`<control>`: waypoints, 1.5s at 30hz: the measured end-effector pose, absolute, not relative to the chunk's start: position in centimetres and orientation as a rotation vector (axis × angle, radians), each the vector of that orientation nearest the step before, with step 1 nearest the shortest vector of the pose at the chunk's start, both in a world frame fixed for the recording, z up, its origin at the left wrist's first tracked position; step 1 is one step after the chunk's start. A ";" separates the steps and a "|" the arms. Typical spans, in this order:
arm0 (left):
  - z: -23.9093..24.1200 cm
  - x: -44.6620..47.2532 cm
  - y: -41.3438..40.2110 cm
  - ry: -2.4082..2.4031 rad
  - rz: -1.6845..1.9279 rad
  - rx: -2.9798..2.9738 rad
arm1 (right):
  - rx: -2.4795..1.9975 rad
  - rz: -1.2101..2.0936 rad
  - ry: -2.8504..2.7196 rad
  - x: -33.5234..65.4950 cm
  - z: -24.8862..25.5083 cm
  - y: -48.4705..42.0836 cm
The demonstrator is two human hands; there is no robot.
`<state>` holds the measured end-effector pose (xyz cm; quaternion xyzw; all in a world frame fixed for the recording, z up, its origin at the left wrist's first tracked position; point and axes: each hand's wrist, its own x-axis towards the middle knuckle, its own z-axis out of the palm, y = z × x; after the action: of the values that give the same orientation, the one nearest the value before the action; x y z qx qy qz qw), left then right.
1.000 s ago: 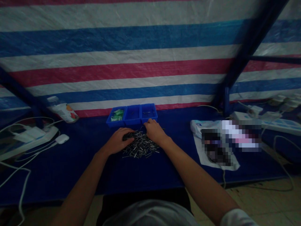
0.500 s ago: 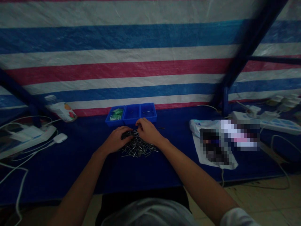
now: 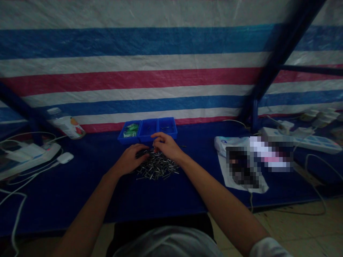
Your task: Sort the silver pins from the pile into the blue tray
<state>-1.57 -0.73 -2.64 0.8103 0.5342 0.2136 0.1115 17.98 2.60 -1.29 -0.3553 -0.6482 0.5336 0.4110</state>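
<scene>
Over the dim pile of metal pins (image 3: 157, 168), both hands (image 3: 130, 160) rest curled; any grasp is unclear.

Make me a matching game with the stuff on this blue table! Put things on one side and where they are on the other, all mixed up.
Things:
1. pile of metal pins
2. bottle
3. blue trays
4. white bag

Places:
A. lying at the far left, by the striped sheet
B. under both hands
C. right of the hands
D. just behind the pile

Pairs: 1-B, 2-A, 3-D, 4-C
</scene>
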 end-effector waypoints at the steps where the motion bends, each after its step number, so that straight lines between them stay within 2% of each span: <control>1: -2.7 -1.6 -0.7 1.570 0.624 2.382 | -0.886 1.369 -1.605 18.0 -1.2 2.6; 7: -2.8 -1.8 -0.6 1.579 0.656 2.387 | -0.819 1.556 -1.403 18.2 -0.5 2.2; 26: -2.4 -1.8 -0.9 1.579 0.687 2.384 | -0.610 1.856 -0.855 19.4 0.3 2.7; 37: -2.5 -2.1 -0.8 1.567 0.713 2.373 | -0.989 1.641 -0.765 19.2 -0.9 4.1; 45: -2.5 -2.1 -0.7 1.527 0.757 2.420 | -1.128 1.547 -1.160 19.1 -0.7 3.5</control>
<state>-2.08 -0.71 -2.48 0.8142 0.5137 0.2547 0.0908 19.10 3.55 -0.68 -0.4534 -0.4664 0.6217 0.4363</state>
